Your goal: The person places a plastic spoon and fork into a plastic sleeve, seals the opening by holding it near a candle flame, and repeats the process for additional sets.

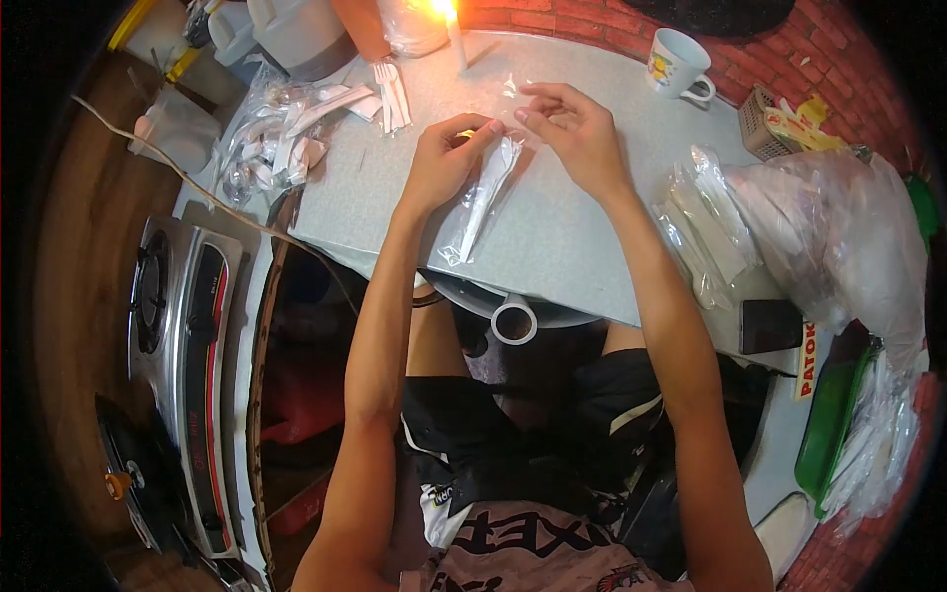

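A clear plastic sleeve with white plastic cutlery (pixel 485 197) inside lies slanted over the table, its lower end near the front edge. My left hand (pixel 446 163) pinches the sleeve's upper left side between thumb and index finger. Just right of the sleeve's top, my right hand (pixel 577 138) has its fingers bent, with thumb and index finger apart. Thin clear plastic shows near these fingertips, and I see nothing gripped between them. Beyond both hands stands a lit white candle (pixel 456 41).
Wrapped cutlery (pixel 281 133) is heaped at the left, beside a white fork (pixel 392 97). A mug (pixel 679 64) stands at the back right. Plastic bags (pixel 789 212), more packed cutlery (pixel 700 232) and a dark phone-like object (pixel 770 327) lie at the right. A stove (pixel 182 345) is at left.
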Demonstrator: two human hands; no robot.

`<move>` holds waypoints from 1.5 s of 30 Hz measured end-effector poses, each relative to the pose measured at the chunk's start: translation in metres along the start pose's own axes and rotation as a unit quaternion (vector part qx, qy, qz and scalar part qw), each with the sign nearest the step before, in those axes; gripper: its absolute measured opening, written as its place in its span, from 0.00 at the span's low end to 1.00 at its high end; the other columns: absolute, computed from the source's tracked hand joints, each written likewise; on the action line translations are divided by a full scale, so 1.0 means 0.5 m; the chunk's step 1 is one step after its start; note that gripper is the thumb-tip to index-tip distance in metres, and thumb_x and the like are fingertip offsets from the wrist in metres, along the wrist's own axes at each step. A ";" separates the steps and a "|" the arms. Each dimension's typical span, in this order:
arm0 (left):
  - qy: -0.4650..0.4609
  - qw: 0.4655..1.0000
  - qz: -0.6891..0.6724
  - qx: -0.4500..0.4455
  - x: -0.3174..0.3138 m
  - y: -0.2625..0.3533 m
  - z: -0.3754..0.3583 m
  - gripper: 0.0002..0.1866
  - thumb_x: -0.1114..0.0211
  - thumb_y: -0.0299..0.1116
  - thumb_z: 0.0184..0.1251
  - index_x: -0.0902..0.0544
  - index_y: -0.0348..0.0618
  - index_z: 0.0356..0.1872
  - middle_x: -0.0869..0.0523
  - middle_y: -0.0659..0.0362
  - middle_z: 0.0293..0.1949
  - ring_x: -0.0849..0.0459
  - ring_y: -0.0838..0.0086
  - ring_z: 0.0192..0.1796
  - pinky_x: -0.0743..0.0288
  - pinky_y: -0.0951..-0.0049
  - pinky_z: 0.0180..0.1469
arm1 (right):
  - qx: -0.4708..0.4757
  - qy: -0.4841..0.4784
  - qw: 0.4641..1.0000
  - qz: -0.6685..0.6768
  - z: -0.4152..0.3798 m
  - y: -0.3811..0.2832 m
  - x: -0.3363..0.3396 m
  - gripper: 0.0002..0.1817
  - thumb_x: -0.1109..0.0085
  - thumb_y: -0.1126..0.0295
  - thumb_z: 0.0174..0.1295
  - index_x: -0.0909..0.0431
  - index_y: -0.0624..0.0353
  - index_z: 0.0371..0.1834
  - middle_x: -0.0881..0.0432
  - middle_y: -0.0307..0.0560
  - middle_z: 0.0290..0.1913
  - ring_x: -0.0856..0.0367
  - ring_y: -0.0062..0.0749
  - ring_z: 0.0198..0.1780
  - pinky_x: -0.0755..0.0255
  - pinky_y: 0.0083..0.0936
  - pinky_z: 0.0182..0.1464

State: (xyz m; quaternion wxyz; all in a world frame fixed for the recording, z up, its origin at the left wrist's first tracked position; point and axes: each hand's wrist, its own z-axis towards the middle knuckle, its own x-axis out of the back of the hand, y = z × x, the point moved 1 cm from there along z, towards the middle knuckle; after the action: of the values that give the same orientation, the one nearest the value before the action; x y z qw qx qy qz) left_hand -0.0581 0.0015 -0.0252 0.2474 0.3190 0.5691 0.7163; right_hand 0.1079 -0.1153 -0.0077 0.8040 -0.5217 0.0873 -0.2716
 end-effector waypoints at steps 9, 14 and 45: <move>-0.021 0.997 -0.024 -0.071 0.006 -0.016 0.009 0.10 0.30 0.33 0.75 0.10 0.38 0.47 0.13 0.64 0.32 0.21 0.86 0.31 0.28 0.83 0.33 | -0.091 -0.118 0.986 0.070 -0.005 0.020 0.000 0.13 0.31 0.68 0.69 0.12 0.62 0.53 0.08 0.46 0.41 0.11 0.25 0.42 0.18 0.24 0.45; -0.003 0.997 -0.008 -0.078 0.001 -0.023 0.009 0.08 0.31 0.30 0.74 0.10 0.37 0.46 0.10 0.63 0.36 0.18 0.85 0.34 0.24 0.81 0.36 | -0.006 -0.070 0.992 -0.108 -0.009 0.019 -0.003 0.09 0.31 0.69 0.67 0.10 0.59 0.46 0.08 0.45 0.42 0.10 0.27 0.41 0.18 0.26 0.46; 0.071 0.976 0.189 -0.077 -0.020 0.004 -0.003 0.12 0.30 0.35 0.70 0.09 0.45 0.50 0.11 0.57 0.45 0.13 0.74 0.37 0.21 0.73 0.42 | 0.102 -0.126 0.951 -0.264 -0.012 0.035 0.025 0.11 0.42 0.75 0.66 0.09 0.53 0.42 0.13 0.44 0.48 0.16 0.44 0.54 0.23 0.39 0.59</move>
State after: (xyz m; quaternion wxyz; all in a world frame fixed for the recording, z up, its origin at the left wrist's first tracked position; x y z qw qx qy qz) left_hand -0.0525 -0.0071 -0.0253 0.0903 0.3487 0.4583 0.8125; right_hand 0.1219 -0.1213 -0.0239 0.7568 -0.4716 -0.1835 -0.4137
